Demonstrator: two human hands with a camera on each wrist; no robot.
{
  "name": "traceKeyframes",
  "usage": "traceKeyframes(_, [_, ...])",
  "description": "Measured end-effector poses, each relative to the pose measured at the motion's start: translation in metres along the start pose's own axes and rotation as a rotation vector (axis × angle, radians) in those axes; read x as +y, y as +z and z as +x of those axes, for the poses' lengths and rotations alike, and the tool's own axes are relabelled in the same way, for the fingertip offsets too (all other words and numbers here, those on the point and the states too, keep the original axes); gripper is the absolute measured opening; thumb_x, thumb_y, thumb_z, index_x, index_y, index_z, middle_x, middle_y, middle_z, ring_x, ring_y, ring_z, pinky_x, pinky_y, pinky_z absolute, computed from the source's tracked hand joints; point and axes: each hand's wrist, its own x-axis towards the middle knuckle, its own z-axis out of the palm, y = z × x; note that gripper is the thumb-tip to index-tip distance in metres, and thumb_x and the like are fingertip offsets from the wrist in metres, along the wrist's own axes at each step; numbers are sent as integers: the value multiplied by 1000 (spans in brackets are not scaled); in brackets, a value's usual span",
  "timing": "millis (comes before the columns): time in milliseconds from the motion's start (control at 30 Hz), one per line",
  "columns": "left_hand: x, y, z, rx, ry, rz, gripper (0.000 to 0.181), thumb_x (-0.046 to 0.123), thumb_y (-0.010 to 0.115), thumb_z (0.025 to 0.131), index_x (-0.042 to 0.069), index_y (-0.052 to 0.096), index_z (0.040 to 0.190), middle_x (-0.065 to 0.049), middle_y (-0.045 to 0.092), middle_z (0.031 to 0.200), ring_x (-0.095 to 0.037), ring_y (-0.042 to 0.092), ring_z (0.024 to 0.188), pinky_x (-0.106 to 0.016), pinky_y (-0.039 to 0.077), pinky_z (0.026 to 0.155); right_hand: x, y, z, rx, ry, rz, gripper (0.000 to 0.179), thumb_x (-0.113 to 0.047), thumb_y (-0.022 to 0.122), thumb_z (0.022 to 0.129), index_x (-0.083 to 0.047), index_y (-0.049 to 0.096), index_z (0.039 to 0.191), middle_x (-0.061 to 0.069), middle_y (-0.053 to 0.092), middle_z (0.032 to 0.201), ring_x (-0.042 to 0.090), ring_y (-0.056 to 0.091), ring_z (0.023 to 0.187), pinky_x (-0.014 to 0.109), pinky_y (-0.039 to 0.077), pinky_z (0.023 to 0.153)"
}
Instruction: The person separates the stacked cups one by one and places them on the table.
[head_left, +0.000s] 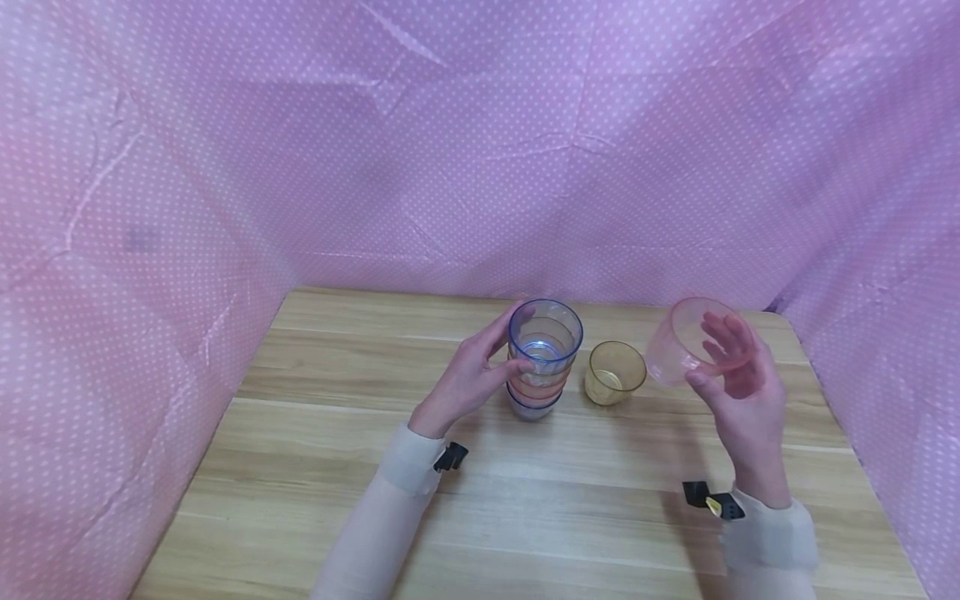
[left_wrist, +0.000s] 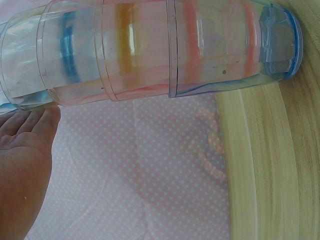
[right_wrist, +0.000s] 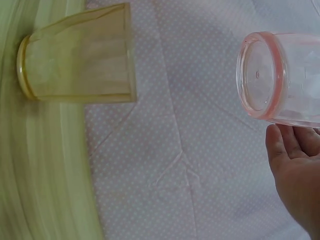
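My left hand [head_left: 468, 375] was curled round the upper part of a stack of clear cups [head_left: 547, 379], thumb on the near side and fingers behind. The stack stood upright near the far edge of the wooden table [head_left: 525, 517], about midway between its left and right edges. Its top cup had a blue rim, and down its side I saw bands of blue, amber and pink, with a blue ring at the base.

My right hand [head_left: 750, 408] held a clear pink cup [head_left: 673, 350] between thumb and fingers, raised above the surface toward the far right corner, its mouth upward and a little tilted. From my right wrist, its round base showed, well apart from the wood.

Between the two stood a single yellow cup [head_left: 615, 379], upright near the far edge, just beside the stack and touching neither hand. I wore a pale band on my left wrist [head_left: 411, 460] and another on my right. Pink cloth [head_left: 480, 167] with white dots hung behind the far edge and along both sides.
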Motion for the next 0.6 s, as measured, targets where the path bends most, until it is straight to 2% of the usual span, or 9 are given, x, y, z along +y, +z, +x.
traceKeyframes(367, [0, 0, -1, 0, -1, -2, 90, 54, 62, 90, 7, 33, 162, -10, 45, 160, -22, 39, 149, -30, 34, 123, 9, -13, -3, 16, 12, -52, 73, 36, 60, 79, 13, 45, 147, 23, 58, 144, 30, 54, 131, 29, 46, 108])
traceKeyframes(600, [0, 0, 0, -4, 2, 5, 89, 52, 62, 91, 5, 33, 162, -10, 45, 160, -23, 41, 148, -30, 34, 122, 11, -21, -6, 39, 36, -95, 73, 31, 64, 81, 11, 45, 148, 21, 59, 145, 28, 55, 130, 27, 47, 106])
